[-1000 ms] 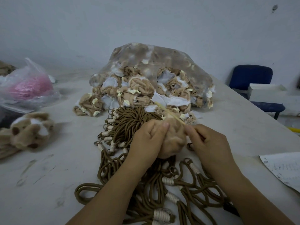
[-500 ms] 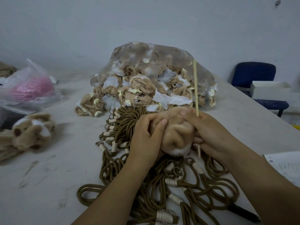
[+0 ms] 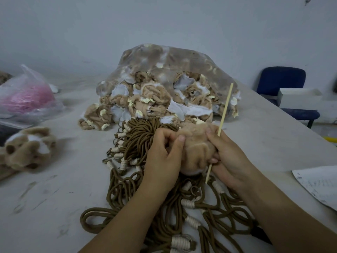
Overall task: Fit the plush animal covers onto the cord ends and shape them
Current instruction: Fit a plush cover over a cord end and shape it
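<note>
- Head view: the plush cover (image 3: 197, 148), a tan furry lump with a white patch underneath, is held between both hands just above the heap of brown cords (image 3: 140, 137), about midway between the table's (image 3: 73, 189) left and right edges, toward its near edge.
- The left hand (image 3: 164, 157) grips the cover's left side, its fingers curled in and the thumb pressing into the fur.
- The right hand (image 3: 229, 157) cups the right side and also pinches a thin wooden stick (image 3: 225, 110), which stands nearly upright along the cover; whether its lower tip is inside the cover cannot be told.
- Handling, as a judgement: the cover looks light, soft and easily squashed, so it will fold rather than resist. Take hold near its open hem and support the body with the palm.
- The cords look limp but springy, with stiffer white-wrapped ends (image 3: 188, 203); grip those wraps when feeding one in.
- A clear bag of unfitted covers (image 3: 164, 84) spills toward the far edge, and a shaped plush animal (image 3: 27, 147) lies at the left edge.
</note>
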Tool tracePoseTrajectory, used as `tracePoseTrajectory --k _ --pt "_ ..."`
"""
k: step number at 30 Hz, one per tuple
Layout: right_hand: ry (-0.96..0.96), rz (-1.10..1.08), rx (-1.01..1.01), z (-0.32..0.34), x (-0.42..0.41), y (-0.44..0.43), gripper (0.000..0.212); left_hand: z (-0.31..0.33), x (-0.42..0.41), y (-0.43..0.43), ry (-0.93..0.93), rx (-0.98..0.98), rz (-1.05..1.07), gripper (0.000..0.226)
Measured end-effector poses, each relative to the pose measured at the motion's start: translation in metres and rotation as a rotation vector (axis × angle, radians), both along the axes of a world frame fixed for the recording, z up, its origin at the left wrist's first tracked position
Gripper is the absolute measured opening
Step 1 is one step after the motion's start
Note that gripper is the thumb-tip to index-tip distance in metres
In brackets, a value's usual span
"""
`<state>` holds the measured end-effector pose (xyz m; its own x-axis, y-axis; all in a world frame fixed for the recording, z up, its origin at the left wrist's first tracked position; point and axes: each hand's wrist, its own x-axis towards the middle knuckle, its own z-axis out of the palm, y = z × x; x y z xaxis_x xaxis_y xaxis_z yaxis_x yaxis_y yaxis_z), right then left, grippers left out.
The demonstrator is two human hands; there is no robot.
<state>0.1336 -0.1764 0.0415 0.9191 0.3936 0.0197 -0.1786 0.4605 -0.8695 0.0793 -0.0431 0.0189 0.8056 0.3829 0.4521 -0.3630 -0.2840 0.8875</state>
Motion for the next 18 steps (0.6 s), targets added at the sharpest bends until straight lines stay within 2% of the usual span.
tracePoseTrajectory --k 4,7,8,10,13,16,18 --pt "-0.080 -0.098 -0.064 -0.0001 0.0014 0.0002 0.008 0.0014 0.0017 -0.0030 0.021 -0.429 -0.282 0.010" --pt "-0.129 -0.119 -0.081 -0.0009 0.0030 0.0002 0.010 0.0022 0.0038 -0.0029 0.043 -0.568 -0.323 0.009" --pt "-0.153 -0.116 -0.085 -0.0007 0.0022 0.0003 0.011 0.0017 0.0039 -0.0031 0.069 -0.572 -0.331 0.015" --pt "-0.189 -0.096 -0.080 -0.0017 0.0014 0.0009 0.016 -0.0005 0.0027 -0.0032 0.166 -0.469 -0.325 0.028" --pt "-0.198 -0.078 -0.057 -0.0035 0.0010 0.0003 0.022 -0.0010 0.0001 -0.0035 0.255 -0.226 -0.260 0.010" --pt "-0.209 -0.087 -0.024 -0.0041 0.0037 -0.0024 0.019 0.0004 0.0001 -0.0022 0.164 -0.070 -0.156 0.011" --pt "-0.200 -0.077 0.008 -0.0055 0.0060 -0.0026 0.004 0.0030 -0.0019 -0.0040 0.064 0.042 -0.113 0.013"
